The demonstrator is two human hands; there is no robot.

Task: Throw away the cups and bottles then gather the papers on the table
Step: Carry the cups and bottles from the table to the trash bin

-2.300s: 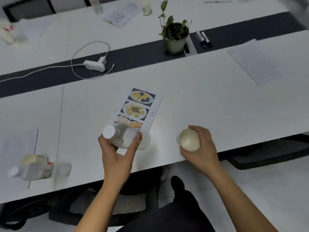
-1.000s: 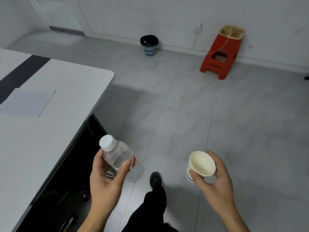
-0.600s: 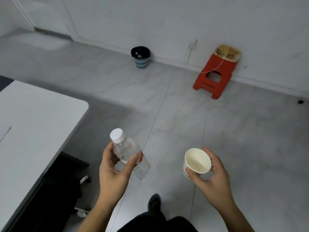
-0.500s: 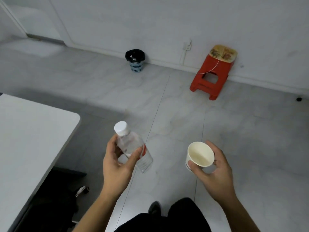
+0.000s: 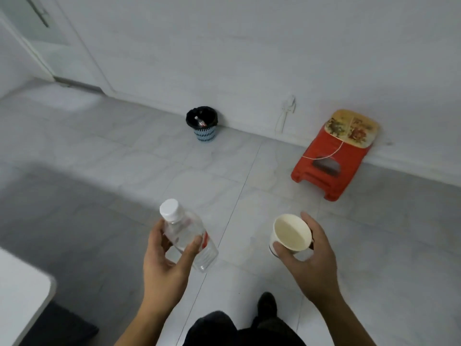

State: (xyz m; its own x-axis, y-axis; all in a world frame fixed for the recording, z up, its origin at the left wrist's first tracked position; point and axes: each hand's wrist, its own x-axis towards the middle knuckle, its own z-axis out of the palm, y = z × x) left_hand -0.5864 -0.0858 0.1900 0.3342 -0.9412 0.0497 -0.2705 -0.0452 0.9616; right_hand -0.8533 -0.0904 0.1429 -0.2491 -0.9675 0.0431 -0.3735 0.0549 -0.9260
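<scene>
Bottle (image 5: pixel 185 233), clear, likely light and slippery, lies tilted in the left hand (image 5: pixel 166 260), its grip curled round the middle, while the right hand (image 5: pixel 311 265) pinches the soft paper cup (image 5: pixel 290 234) near its rim, the bin (image 5: pixel 202 126) well apart.

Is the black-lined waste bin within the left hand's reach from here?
Probably not: the left hand, gripping the clear plastic bottle, is well short of the black-lined waste bin; only bare tiled floor lies between.

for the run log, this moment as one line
phase: carry | left hand: grips bottle | right hand: grips paper cup | bin: ahead by wall
</scene>
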